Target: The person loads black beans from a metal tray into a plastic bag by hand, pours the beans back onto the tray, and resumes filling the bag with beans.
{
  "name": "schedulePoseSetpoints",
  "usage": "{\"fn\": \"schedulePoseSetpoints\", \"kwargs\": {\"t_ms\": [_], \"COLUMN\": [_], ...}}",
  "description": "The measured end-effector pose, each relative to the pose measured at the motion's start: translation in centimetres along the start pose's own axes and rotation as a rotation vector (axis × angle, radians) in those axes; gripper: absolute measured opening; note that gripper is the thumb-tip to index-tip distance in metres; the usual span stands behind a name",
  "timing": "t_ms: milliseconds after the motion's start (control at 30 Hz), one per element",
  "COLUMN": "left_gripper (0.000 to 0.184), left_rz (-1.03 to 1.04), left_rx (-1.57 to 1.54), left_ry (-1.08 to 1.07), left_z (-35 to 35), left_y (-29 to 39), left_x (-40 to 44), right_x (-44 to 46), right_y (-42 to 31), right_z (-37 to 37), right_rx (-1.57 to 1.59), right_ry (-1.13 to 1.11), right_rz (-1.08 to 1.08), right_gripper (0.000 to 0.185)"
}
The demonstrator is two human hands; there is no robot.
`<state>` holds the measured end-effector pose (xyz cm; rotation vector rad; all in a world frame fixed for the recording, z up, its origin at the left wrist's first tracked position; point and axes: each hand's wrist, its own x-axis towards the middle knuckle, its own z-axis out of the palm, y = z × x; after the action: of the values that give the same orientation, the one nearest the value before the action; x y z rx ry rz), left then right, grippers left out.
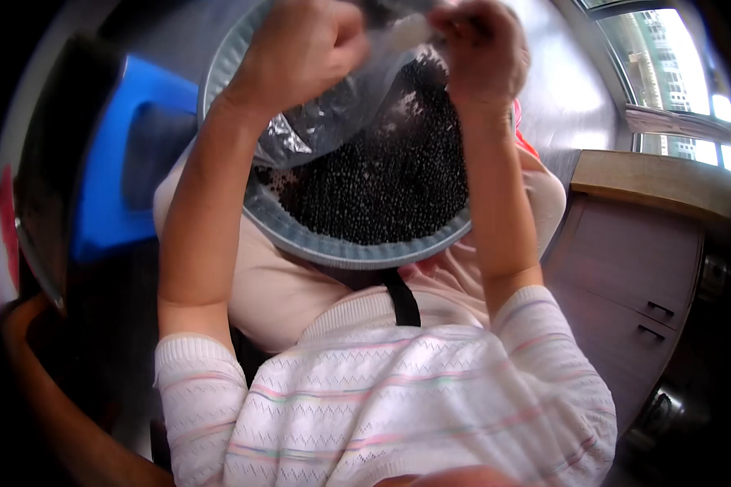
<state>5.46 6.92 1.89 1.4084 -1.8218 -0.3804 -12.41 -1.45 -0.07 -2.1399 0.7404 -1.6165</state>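
A round blue-grey basin (357, 258) rests on the person's lap and holds many small black beans (374, 191), with patches of its bottom showing through. Over its far left part hangs a clear plastic bag (313, 134), crinkled and shiny. My left hand (304, 53) is closed in a fist on the bag's upper part. Across from it, my right hand (487, 53) has its fingers pinched together on the bag's other upper side, near a whitish blurred patch. Motion blur and the frame's top edge hide the fingertips and what the bag contains.
To the left stands a blue plastic stool (105, 162). A brown cabinet (625, 260) with dark handles is at the right, below a window (674, 73). A curved wooden piece (73, 414) lies at the lower left. Grey floor (556, 89) shows beyond the basin.
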Motion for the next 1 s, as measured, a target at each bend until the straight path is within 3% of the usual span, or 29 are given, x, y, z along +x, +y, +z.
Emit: {"fn": "schedulePoseSetpoints", "kwargs": {"t_ms": [67,133,200,267,333,500,667,800,933,1000], "left_gripper": [0.014,0.014,0.014,0.013,0.013,0.013,0.014,0.012,0.016,0.016], "left_rz": [-0.051,-0.073,-0.065,-0.080,-0.084,-0.175,-0.182,-0.246,-0.044,-0.012], "left_rx": [-0.041,-0.049,-0.029,-0.025,-0.031,-0.055,-0.095,-0.088,-0.029,0.006], "left_ry": [0.013,0.025,0.019,0.010,0.017,-0.029,-0.050,-0.073,-0.001,0.025], "left_z": [-0.3,-0.4,-0.4,-0.3,-0.2,-0.8,-1.0,-1.3,0.6,0.6], "left_y": [0.4,0.5,0.6,0.7,1.2,2.0,1.5,1.7,-0.3,-0.9], "left_x": [0.0,0.2,0.4,0.5,0.6,0.6,0.5,0.7,-0.2,0.0], "right_x": [-1.7,-5.3,-10.8,-13.1,-14.7,-18.5,-16.6,-15.3,-15.9,-16.3], "right_y": [-0.7,-0.1,0.3,-1.0,-4.4,-5.3,-1.4,1.6,1.3,2.9], "right_z": [-2.0,-3.6,-3.3,-2.2,-0.3,2.7,-3.0,-6.1,-6.4,-5.9], "right_rx": [0.702,0.444,0.178,-0.121,-0.155,-0.089,-0.257,-0.443,-0.514,-0.453], "right_ry": [0.085,-0.223,-0.468,-0.815,-0.973,-1.153,-1.179,-1.016,-1.084,-0.987], "right_rz": [0.620,0.697,0.612,0.157,0.110,-0.143,-0.148,-0.110,0.063,0.031], "right_gripper": [0.017,0.017,0.009,0.007,0.017,0.012,0.016,0.013,0.015,0.016]}}
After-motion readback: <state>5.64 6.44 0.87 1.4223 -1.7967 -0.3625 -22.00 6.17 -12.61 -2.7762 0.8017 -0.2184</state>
